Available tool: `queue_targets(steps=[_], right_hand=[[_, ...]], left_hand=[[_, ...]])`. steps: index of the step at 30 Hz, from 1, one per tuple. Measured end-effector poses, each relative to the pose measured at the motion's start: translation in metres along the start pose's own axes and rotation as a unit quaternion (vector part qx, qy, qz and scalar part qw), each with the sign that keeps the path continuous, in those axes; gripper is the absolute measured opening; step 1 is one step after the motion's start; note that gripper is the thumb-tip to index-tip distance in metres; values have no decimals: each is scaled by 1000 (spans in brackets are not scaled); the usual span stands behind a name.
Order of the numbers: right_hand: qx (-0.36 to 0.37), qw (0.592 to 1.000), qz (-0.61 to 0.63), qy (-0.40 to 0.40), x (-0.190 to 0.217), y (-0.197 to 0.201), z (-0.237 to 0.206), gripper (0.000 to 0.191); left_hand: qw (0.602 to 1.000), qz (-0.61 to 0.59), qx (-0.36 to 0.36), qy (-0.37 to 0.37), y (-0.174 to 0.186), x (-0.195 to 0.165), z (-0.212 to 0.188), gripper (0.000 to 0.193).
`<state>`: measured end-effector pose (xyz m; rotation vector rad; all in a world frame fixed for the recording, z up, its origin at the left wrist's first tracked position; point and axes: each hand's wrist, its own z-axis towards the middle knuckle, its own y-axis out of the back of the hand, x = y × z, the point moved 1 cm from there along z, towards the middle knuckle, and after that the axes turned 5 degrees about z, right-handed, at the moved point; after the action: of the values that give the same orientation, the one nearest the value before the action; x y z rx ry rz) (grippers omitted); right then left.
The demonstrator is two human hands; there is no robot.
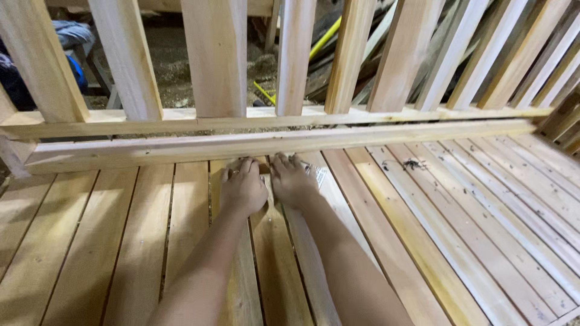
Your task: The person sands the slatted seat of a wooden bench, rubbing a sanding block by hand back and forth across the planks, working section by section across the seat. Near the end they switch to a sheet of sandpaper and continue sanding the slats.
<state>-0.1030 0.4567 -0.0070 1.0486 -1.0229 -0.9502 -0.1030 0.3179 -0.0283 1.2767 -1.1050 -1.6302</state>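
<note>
Two bare hands pressed flat on a slatted wooden panel, fingertips against a long cross rail.

The left hand [243, 188] and the right hand [294, 181] lie side by side just below frame centre, palms down and fingers extended toward 12 o'clock; neither hand grasps anything, and both rest open on the slats [139, 241]. The fingertips touch the near edge of the long rail [181, 148], which crosses the view from 9 o'clock to 3 o'clock. A small pale tag [319, 175] lies on a slat just beside the right hand, at its 3 o'clock. Beyond the rail, at 12 o'clock, upright wooden pickets [214, 57] rise from a second rail [386, 113]. A yellow hose [323, 39] shows between the pickets over a sawdust floor [166, 60].
</note>
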Motion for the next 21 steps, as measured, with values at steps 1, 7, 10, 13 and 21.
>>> queue_targets(steps=[1,7,10,13,21], right_hand=[[31,999,-5,-25,2,3,-8,63],[72,997,4,23,8,21,-173,61],[120,992,15,-28,3,23,-186,63],[81,992,56,-82,0,23,-124,64],[36,995,55,-73,7,19,-39,63]], left_hand=[[1000,-15,9,14,0,0,-1,53],[1000,18,-11,-17,1,-1,-3,50],[1000,6,4,-3,-3,-1,-1,53],[999,32,1,-4,-4,0,0,54],[1000,5,6,2,5,-2,-6,52]])
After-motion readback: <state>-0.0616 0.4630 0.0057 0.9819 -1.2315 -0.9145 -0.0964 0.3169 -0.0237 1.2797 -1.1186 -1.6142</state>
